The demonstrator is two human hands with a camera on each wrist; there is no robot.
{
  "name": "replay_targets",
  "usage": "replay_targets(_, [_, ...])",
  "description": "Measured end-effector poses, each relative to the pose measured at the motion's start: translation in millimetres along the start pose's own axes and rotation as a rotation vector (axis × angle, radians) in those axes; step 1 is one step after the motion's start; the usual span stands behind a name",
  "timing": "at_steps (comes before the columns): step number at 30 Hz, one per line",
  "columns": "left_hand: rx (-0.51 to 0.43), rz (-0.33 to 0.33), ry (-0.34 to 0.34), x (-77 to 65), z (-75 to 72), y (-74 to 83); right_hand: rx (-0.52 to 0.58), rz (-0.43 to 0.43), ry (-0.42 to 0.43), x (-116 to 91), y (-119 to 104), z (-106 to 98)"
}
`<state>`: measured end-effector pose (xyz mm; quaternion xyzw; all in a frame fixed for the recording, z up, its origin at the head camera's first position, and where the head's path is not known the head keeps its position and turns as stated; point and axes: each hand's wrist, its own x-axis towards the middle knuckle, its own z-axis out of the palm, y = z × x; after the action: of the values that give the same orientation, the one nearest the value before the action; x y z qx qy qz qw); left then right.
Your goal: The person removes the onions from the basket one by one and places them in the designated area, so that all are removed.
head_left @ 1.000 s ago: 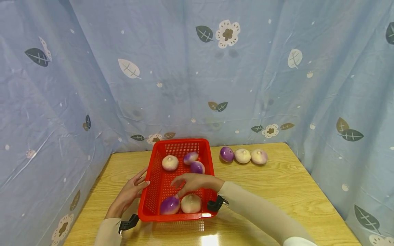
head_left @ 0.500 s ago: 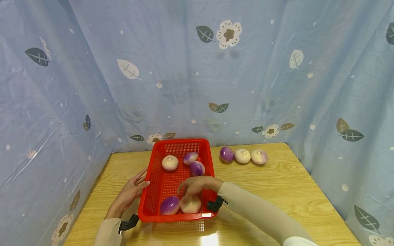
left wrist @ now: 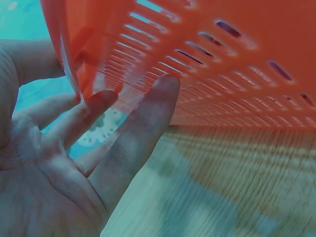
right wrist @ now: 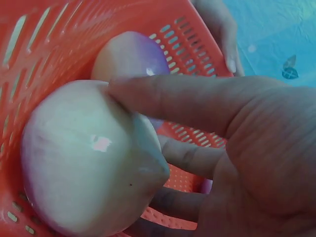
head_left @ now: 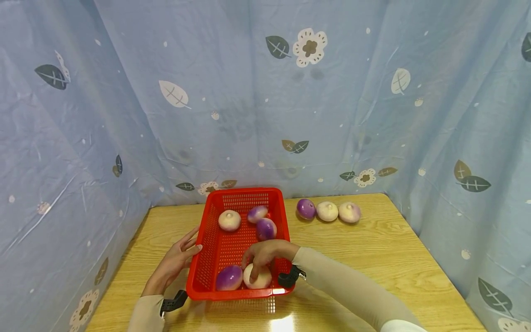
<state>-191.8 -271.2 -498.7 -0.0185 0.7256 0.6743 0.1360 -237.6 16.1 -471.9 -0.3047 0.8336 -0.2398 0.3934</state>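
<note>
In the head view a red plastic basket (head_left: 240,295) holds several white-and-purple onions. My left hand (head_left: 176,260) grips the basket's left rim; in the left wrist view its fingers (left wrist: 140,131) lie along the slotted outer wall while the thumb reaches behind the rim. Down in the near right corner, my right hand (head_left: 265,253) holds a whitish onion (right wrist: 84,163). Its thumb (right wrist: 168,96) presses on the onion's upper side, and the other fingers pass behind it. Just left of that one lies a purple onion (head_left: 229,277), partly covered by the whitish onion in the right wrist view.
Farther inside the basket sit a pale onion (head_left: 229,220) and two purple ones, the nearer a purple onion (head_left: 266,229). On the wooden table (head_left: 361,253), right of the basket, a row has a purple onion (head_left: 306,209) and two pale onions. A blue curtain (head_left: 232,92) surrounds the table.
My right hand has moved right and nearer, from beside the purple onion onto the whitish onion, and its fingers have closed around it. The left hand and the basket have stayed in place.
</note>
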Motion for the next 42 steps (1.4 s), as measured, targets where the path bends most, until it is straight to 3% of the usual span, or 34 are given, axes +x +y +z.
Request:
replay_targets(9, [0.003,0.002,0.006,0.0,0.4,-2.4,-0.008,-0.044,0.062,-5,0,-2])
replay_targets(20, [0.011,0.014,-0.004,-0.4,-0.4,-0.9,0.065,-0.105,0.137,-17,-7,-13])
replay_targets(42, [0.005,0.028,-0.012,-0.3,-0.1,-3.8,0.097,-0.216,0.306,-53,-9,-20])
